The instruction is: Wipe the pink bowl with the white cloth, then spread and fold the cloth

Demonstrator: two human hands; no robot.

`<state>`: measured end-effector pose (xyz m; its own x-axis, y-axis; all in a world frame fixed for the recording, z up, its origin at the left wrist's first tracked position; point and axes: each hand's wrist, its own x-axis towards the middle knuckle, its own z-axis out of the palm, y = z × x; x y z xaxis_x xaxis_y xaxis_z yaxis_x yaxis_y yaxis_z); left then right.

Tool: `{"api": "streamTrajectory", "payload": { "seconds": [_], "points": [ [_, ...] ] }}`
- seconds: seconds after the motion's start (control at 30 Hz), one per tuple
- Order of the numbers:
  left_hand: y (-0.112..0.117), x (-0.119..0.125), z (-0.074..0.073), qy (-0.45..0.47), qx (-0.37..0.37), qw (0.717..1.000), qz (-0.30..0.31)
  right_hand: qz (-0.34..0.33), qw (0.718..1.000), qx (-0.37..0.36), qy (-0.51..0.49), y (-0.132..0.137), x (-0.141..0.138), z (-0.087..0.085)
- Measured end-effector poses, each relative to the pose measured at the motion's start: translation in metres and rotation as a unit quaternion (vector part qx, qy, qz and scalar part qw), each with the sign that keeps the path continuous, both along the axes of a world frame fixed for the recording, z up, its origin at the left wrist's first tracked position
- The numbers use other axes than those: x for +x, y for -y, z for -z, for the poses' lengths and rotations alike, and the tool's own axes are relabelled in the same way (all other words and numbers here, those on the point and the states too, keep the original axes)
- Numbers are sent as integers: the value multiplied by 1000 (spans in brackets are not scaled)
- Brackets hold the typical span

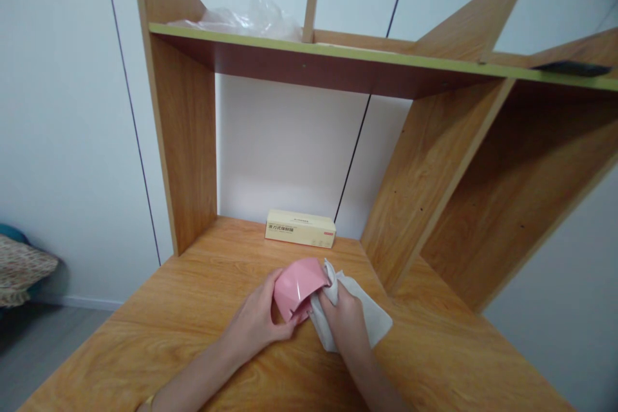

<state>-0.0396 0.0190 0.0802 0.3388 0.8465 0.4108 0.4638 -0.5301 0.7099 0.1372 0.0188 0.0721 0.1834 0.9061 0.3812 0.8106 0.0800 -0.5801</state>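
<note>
My left hand (258, 315) grips a glossy pink container (297, 283) by its left side, thumb underneath and fingers behind. The container is tilted, with a notched opening facing down and to the right; its exact kind does not show. In my right hand (344, 315) is a bunched white cloth (374, 312), pressed against the container's right edge. Part of the cloth hangs loose to the right of that hand. My right fingertips are hidden by the cloth and the container.
A long cream box (300, 230) with printed lettering lies at the back of the wooden desk (232, 241). Wooden dividers (425, 187) rise behind and to the right. Overhead, a shelf (299, 61) carries a clear plastic bag (251, 19) and a dark flat object (574, 68).
</note>
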Motion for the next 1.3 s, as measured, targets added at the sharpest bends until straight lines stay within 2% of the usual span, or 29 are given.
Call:
{"api": "streamTrajectory", "payload": {
  "seconds": [0.1,0.2,0.43,0.6,0.73,0.87,1.0,1.07,1.17,1.3],
  "points": [
    [1,0,-1,-19,34,999,15,-15,999,26,33,2,2,1],
    [1,-1,0,-36,47,998,21,-42,998,26,26,2,2,2],
    [0,-1,9,3,-15,1000,12,-46,996,5,-72,1,1,5],
    [0,5,14,64,-38,996,50,-31,993,4,-117,1,-1,4],
    [0,5,8,63,-31,997,14,-24,997,5,-75,1,-1,0],
    [-2,0,7,14,1,1000,-17,-1,1000,14,-3,0,1,-1],
    [-3,-1,8,-40,41,998,-12,-38,997,58,24,1,2,2],
    [-2,-1,7,-51,52,997,-4,-49,997,59,31,1,3,4],
    [-2,-1,7,-57,40,998,10,-50,997,37,41,2,4,5],
    [-6,-3,12,-46,-23,999,-7,-39,999,21,25,1,6,6]
  ]
}}
